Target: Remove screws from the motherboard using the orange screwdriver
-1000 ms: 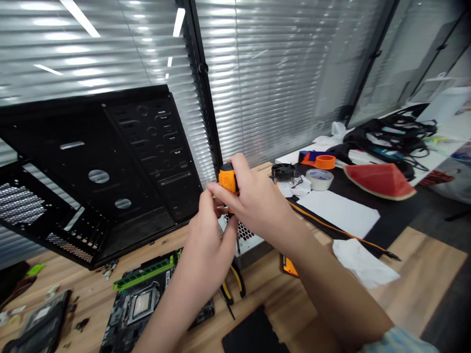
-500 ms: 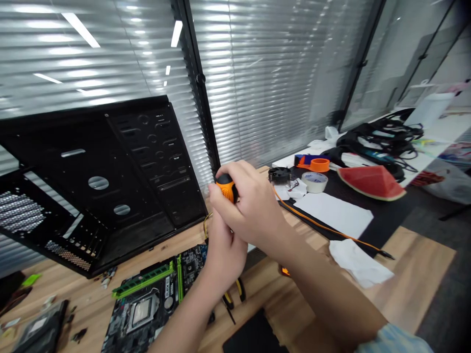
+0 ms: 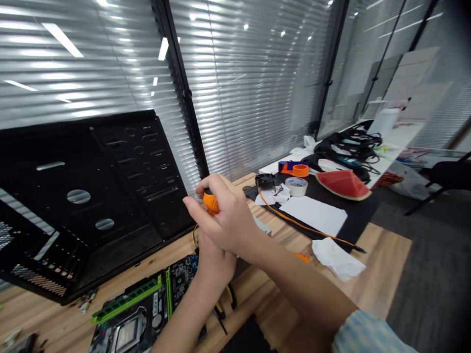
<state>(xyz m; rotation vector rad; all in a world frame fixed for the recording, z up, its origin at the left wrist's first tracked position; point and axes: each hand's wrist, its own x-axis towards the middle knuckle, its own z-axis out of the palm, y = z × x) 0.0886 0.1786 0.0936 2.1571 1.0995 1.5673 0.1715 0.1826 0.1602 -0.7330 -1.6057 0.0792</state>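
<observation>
My right hand [image 3: 228, 215] grips an orange-and-black screwdriver handle [image 3: 211, 203] in its fingers, and the shaft is hidden. My left hand [image 3: 217, 262] sits directly below and behind the right, its fingers hidden by it. What the left hand holds cannot be seen. Under both hands lies a motherboard [image 3: 180, 277] with a green-topped memory stick [image 3: 127, 299]. Yellow-and-black-handled pliers [image 3: 230, 296] lie on the wooden table [image 3: 382, 250] just below my left wrist.
A black computer case panel [image 3: 110, 196] stands left of my hands. To the right, a black mat [image 3: 353, 220] holds white paper [image 3: 312, 215], a CPU fan [image 3: 265, 181], a tape roll [image 3: 296, 186] and a watermelon-shaped object [image 3: 344, 184]. An orange cable [image 3: 305, 228] crosses it.
The whole scene has shifted left and down in view as my head turned. My left fingers, visible a second ago near the screwdriver, are now hidden behind my right hand.
</observation>
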